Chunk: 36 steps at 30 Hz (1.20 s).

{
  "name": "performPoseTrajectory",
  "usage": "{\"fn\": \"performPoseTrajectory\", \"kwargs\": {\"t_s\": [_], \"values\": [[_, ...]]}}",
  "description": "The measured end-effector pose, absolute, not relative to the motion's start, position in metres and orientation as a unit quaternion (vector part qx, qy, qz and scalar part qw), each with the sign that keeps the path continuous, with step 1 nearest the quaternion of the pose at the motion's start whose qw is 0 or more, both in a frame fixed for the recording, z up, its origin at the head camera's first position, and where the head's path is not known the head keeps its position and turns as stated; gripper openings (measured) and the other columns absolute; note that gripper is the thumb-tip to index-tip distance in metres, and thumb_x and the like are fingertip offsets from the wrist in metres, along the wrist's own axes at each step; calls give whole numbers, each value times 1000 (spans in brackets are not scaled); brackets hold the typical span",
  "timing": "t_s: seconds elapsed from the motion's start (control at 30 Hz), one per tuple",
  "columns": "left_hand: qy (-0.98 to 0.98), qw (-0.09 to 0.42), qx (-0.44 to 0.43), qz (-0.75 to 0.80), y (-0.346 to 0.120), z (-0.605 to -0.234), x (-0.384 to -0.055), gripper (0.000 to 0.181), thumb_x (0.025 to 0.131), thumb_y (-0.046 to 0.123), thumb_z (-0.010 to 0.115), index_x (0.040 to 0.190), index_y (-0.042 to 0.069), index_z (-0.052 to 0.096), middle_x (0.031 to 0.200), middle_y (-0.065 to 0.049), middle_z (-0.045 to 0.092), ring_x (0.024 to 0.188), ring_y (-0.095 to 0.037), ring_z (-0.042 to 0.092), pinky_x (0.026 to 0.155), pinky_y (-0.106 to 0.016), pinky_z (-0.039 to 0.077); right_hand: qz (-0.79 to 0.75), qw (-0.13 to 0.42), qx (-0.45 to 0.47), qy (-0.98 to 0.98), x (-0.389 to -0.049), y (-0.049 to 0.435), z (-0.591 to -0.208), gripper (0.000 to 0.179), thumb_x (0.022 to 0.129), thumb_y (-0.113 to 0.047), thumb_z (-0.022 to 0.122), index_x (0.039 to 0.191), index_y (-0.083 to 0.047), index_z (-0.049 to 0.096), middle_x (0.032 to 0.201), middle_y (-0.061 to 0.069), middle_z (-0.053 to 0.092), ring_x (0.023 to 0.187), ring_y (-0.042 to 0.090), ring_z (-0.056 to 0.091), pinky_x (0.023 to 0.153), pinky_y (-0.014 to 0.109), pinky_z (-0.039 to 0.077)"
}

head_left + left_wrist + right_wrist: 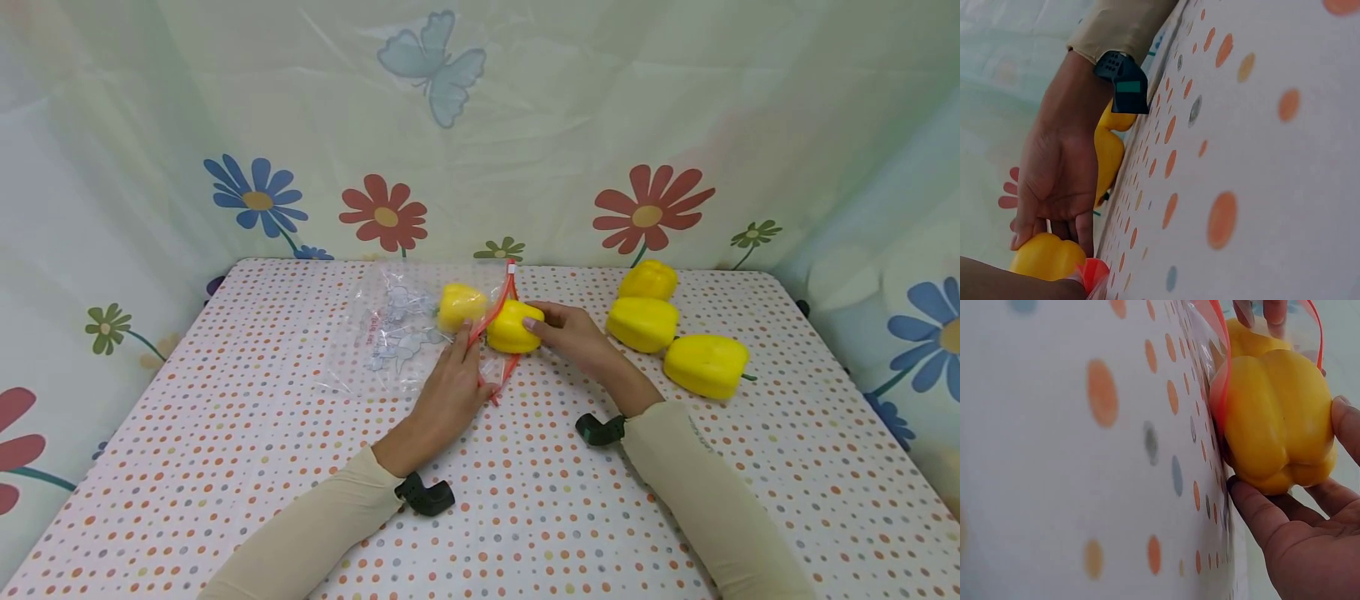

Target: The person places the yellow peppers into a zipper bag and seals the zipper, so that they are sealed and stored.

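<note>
A clear zip bag (408, 354) with a red zip edge lies flat on the table, its mouth facing right. Inside it is one yellow bell pepper (461, 305). My left hand (448, 392) holds the bag at its mouth, fingers on the upper red edge and thumb by the lower end. At that mouth, my right hand (573, 337) grips a second yellow bell pepper (513, 327) between thumb and fingers. The right wrist view shows this pepper (1279, 419) partly within the red edges, with the right fingers (1260, 512) under its near end.
Three more yellow bell peppers stand to the right: one at the back (649, 280), one in the middle (642, 324) and one in front (705, 367). A dotted cloth (540, 500) covers the table. Behind hangs a flowered curtain (525, 142).
</note>
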<state>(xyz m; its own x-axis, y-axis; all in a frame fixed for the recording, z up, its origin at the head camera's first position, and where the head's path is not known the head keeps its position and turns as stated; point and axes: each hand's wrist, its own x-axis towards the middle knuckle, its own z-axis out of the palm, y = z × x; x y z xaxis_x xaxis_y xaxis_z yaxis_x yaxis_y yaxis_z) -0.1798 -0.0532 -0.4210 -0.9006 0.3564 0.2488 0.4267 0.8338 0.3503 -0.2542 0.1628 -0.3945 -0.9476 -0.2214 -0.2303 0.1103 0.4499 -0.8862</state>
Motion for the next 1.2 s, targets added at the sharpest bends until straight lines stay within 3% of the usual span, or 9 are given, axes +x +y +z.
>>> {"fn": "performPoseTrajectory", "kwargs": {"t_s": [0.3,0.67,0.9,1.07,1.2], "values": [[-954,87,-206,-200,-53,-422,-181,77,86,26,76,144,-7,39,159,-18,16,136,-36,36,112,-42,25,-529,159,-8,834,-262,156,-394,67,91,-50,63,148,-22,42,145,5,46,124,23,49,100,39,44],[-952,75,-207,-212,-52,-421,-181,75,88,25,74,145,-6,38,159,-16,16,138,-34,32,112,-41,26,-553,121,18,824,-269,149,-394,61,90,-43,68,138,-11,49,132,8,51,116,26,50,100,39,44],[-953,76,-209,-205,-53,-423,-182,74,88,26,74,145,-6,38,159,-16,16,140,-33,30,113,-40,23,-559,114,1,821,-269,146,-396,66,89,-46,68,141,-10,49,137,8,51,120,25,51,102,38,42],[-951,91,-214,-202,-54,-425,-182,75,87,25,75,144,-8,38,159,-18,17,140,-32,30,114,-40,21,-546,139,-14,826,-267,151,-395,65,95,-51,56,147,-13,44,143,6,50,122,22,53,104,40,40],[-951,98,-214,-199,-54,-425,-182,75,87,25,76,144,-8,39,159,-17,18,138,-32,32,112,-40,26,-593,149,-20,791,-267,159,-394,56,103,-40,44,148,-7,40,146,8,46,127,21,50,105,38,39]]}}
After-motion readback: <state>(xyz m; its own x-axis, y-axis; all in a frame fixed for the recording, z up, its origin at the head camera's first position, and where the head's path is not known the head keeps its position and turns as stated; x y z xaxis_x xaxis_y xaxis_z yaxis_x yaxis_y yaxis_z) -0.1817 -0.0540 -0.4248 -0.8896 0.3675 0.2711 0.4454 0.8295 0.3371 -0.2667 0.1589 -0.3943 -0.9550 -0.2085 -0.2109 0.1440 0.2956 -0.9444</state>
